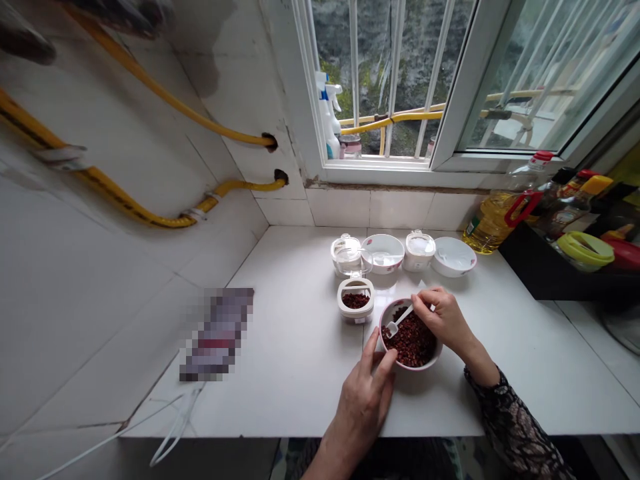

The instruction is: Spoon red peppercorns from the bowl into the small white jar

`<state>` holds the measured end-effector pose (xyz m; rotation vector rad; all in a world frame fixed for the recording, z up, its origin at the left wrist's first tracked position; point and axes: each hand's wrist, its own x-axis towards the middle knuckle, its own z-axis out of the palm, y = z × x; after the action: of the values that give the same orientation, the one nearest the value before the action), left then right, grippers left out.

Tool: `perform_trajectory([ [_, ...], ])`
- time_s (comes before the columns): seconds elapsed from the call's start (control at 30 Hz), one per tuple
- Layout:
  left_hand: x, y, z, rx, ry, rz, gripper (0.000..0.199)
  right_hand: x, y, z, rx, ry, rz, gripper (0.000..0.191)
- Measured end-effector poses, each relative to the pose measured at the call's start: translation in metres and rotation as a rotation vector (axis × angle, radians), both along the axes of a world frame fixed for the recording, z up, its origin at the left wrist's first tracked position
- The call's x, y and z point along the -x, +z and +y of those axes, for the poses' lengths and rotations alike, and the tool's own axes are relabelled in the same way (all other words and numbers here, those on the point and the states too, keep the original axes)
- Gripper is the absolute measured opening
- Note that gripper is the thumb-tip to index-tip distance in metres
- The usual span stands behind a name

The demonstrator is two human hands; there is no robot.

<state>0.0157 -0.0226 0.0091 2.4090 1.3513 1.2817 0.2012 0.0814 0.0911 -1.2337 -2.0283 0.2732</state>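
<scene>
A white bowl (pixel 423 367) with a pink rim holds many small dark-red dried pieces (pixel 414 343) that look like Sichuan peppercorns. My left hand (pixel 367 393) steadies the bowl, fingers and thumb on its left rim. Between the fingertips of my right hand (pixel 444 319) is a small white plastic spoon (pixel 401 320), its scoop end over the dark-red pieces. Just left of the bowl stands a seasoning jar (pixel 355 313) with its clear lid raised and similar dark-red pieces inside.
Behind are two white bowls (pixel 383 268) (pixel 455 271) and two seasoning jars, one with white contents (pixel 420 250). An oil bottle (pixel 487 217) and a black condiment rack (pixel 530 267) stand at right. A pixelated flat object (pixel 220 337) lies at left with a white cable (pixel 175 430).
</scene>
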Motion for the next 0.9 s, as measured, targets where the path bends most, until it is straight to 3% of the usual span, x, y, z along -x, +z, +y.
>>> perform_trajectory([
  [0.53, -0.0007, 0.001, 0.0001, -0.002, -0.001, -0.008, 0.038, -0.0029, 0.0061, -0.0022, 0.345, -0.048, 0.332, 0.048],
  [0.9, -0.0009, 0.004, 0.0004, 0.001, 0.003, -0.008, 0.038, -0.0039, 0.0038, 0.0038, 0.423, -0.087, 0.493, 0.055],
])
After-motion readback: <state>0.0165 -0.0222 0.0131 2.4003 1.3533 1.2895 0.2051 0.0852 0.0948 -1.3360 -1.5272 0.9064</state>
